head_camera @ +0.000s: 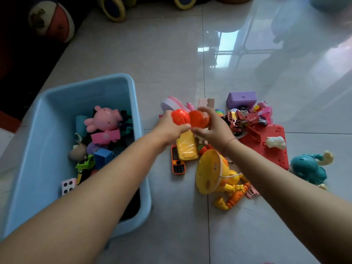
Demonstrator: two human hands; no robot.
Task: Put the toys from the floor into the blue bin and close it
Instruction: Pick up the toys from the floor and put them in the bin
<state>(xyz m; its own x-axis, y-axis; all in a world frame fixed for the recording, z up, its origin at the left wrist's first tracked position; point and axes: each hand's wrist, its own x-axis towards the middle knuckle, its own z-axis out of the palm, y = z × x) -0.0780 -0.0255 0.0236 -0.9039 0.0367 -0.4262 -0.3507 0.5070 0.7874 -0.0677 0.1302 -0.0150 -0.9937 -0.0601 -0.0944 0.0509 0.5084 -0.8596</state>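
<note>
The open blue bin (139,103) stands on the floor at the left, holding a pink pig toy (105,119), a blue block (102,157), a dotted die (68,184) and several other toys. My left hand (169,130) grips one orange toy half (180,116). My right hand (211,128) grips the other orange half (199,119). The two halves touch above the toy pile. Below them lie a yellow toy phone (187,149), an orange phone (178,162), a yellow robot toy (215,174), a red board (266,143) and a teal elephant (310,166). No lid is visible.
A purple box (242,100), a pink-and-white toy (171,104) and small red vehicles (240,119) lie at the pile's far side. A basketball (51,18) and yellow-rimmed wheels (113,8) sit at the back left. A dark rug (22,73) borders the glossy tiles.
</note>
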